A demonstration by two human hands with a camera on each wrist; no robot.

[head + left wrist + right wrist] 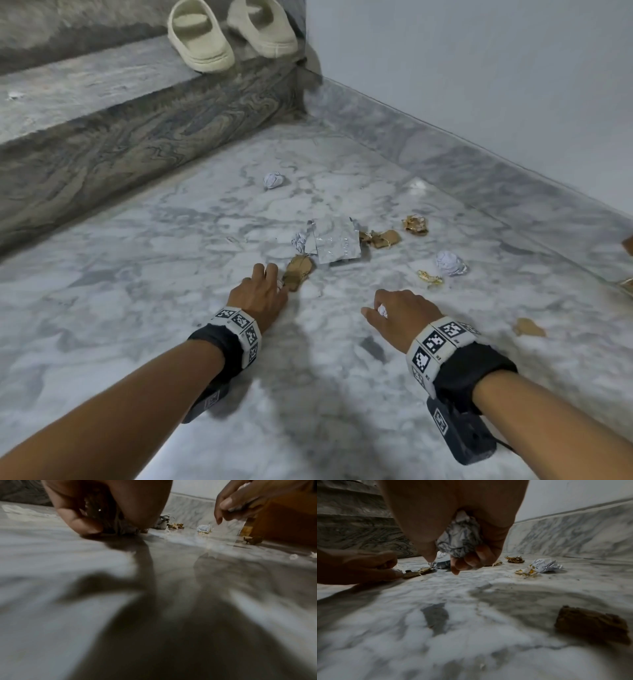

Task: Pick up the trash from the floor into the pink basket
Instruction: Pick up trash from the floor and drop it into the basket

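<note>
- Head view: we see both hands low over the marble floor (171, 308), each wrist carrying a band of black-and-white markers.
- Our left hand (262, 294) reaches forward with its fingertips at the near end of a brown scrap (298, 272); whether the fingers have closed on it we cannot tell from here.
- Our right hand (399, 313) has its fingers curled under, with a bit of white paper showing by the thumb.
- Ahead of the hands lie a sheet of foil (334, 240), a paper ball (273, 180) farther off, a second paper ball (450, 263) to the right, a gold wrapper (415, 225) and a brown piece (529, 327) near our right wrist.
- A pair of cream slippers (229, 34) stands on the step (85, 96) at the back.
- The pink basket does not appear in any view.
- Left wrist view: the left hand (102, 504) is bent down to the floor (51, 568), fingertips touching it around a dark, blurred scrap; a firm grip cannot be confirmed.
- Right wrist view: the right hand (457, 520) is wrapped around a crumpled paper wad (459, 540) with dark scribbles, held clear of the floor (471, 615).
- The second paper ball (546, 563) lies beyond on the right, and the brown piece (590, 624) lies close to the camera.
</note>
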